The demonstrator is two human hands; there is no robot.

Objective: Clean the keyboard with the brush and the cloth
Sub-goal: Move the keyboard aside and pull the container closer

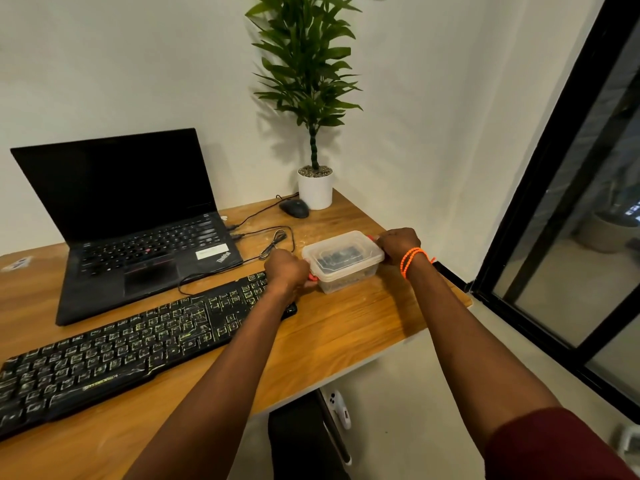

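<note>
Right now both hands are on the clear plastic box (343,259), which sits near the worktop's (346,327) right edge, just beside the keyboard's (138,344) right end. Left hand (286,270) is curled at the box's near-left end, fingers closed round what looks like a red clip; right hand (398,243) is curled at the far-right end, same sort of grip. Lid is still on. Dark contents inside, prob. the brush and/or cloth, but can't tell through the plastic.

Handling, as a guess: box is thin-walled, light, a bit flexy, so it'll skid on the smooth wood if pulled one-sided. Best to hold it at both short ends by the clips, as now, and lever them evenly so the lid doesn't pop or crack. Plastic is slick, so pinch the clips, not the walls.

Keyboard lies diagonally across the worktop's front-left part, w/ pale dust or streaks over the keys. It's rigid and long, keycaps are loose-ish and cable trails toward the laptop (138,223), so steady it by the frame edge, not the keys.
</note>
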